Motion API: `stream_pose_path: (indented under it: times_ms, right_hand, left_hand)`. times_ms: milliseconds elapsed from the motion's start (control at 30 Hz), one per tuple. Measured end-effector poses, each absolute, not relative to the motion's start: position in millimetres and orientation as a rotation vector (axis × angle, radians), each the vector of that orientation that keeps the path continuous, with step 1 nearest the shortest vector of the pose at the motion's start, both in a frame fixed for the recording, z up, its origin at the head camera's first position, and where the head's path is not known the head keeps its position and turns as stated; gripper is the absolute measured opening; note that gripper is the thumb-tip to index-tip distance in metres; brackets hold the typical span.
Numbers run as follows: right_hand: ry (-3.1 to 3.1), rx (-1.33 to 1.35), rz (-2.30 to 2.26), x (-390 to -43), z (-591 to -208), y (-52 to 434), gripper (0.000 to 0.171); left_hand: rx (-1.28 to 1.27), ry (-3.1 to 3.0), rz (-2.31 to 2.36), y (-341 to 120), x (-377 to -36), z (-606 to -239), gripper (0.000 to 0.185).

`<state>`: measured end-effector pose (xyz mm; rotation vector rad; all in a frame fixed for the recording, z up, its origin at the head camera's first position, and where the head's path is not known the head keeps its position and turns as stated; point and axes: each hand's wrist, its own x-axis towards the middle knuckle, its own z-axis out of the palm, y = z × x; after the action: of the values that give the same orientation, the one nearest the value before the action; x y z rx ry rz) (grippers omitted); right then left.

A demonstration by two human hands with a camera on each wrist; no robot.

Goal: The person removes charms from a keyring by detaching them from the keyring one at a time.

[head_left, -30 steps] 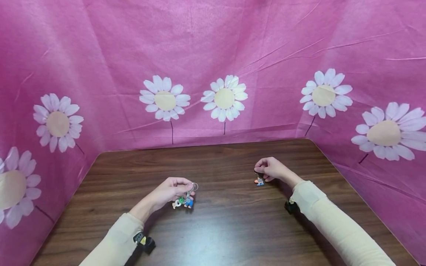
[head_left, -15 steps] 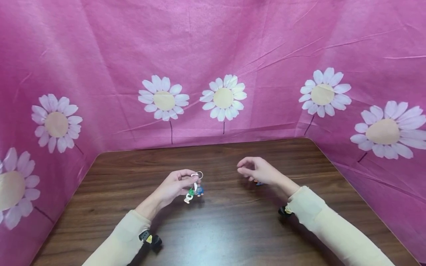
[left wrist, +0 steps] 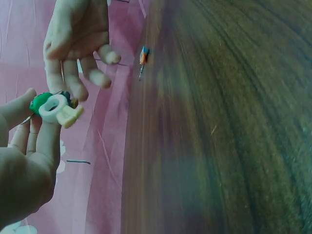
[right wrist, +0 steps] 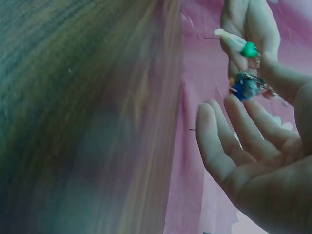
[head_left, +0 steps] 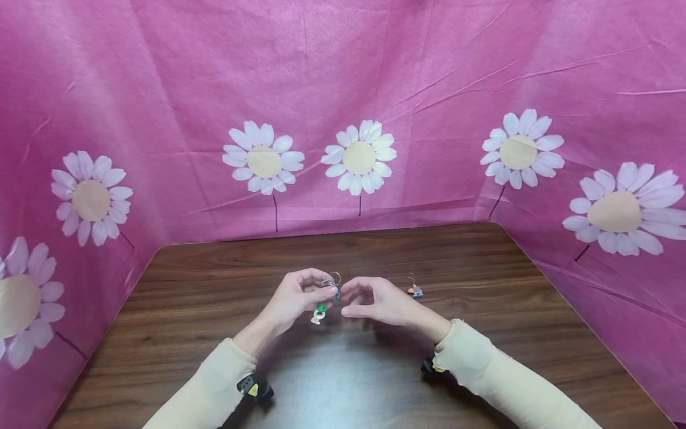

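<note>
Above the middle of the table, my left hand (head_left: 295, 296) pinches a keychain by its metal ring (head_left: 335, 277). From it dangle a green-and-white figure charm (head_left: 320, 313) and a blue figure charm (right wrist: 241, 89). My right hand (head_left: 379, 302) faces it from the right, thumb and fingers spread and slightly bent. Its fingertips (right wrist: 231, 101) come close to the blue charm; whether they touch it I cannot tell. On the table behind the right hand lies a second keychain, with an orange-and-blue charm (head_left: 415, 291) and a short chain.
The dark wood table (head_left: 214, 369) has rounded back corners. Pink cloth (head_left: 343, 71) printed with white daisies encloses its back and both sides. A black device (head_left: 257, 390) is strapped at the left wrist and another (head_left: 430, 366) at the right.
My right hand has let go of the orange-and-blue keychain, leaving it on the table, and moved left toward the other hand. My left hand has moved right and slightly up with its keychain.
</note>
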<state>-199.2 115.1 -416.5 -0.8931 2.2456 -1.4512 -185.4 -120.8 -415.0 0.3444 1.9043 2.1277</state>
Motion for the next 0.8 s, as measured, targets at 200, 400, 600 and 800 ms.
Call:
stream_pose_path:
  times_ms: [200, 400, 600, 800]
  right_hand:
    - [2.26, -0.935, -1.54, -197.1, -420.4, 108.1, 0.043]
    - [2.395, -1.033, -1.498, -197.0, -420.9, 105.2, 0.022]
    - [2.384, -1.04, -1.464, -197.1, -420.5, 105.7, 0.013]
    - [2.257, -1.019, -1.503, -196.4, -421.1, 106.2, 0.01]
  left_hand:
    - [0.345, 1.926, 2.131, -118.8, -183.2, -415.0, 0.021]
    - [0.362, 1.913, 2.123, -118.4, -183.4, -415.0, 0.029]
    - [0.372, 1.895, 2.082, -122.5, -182.3, -413.7, 0.031]
    - [0.387, 1.843, 2.065, -126.1, -182.1, -414.1, 0.03]
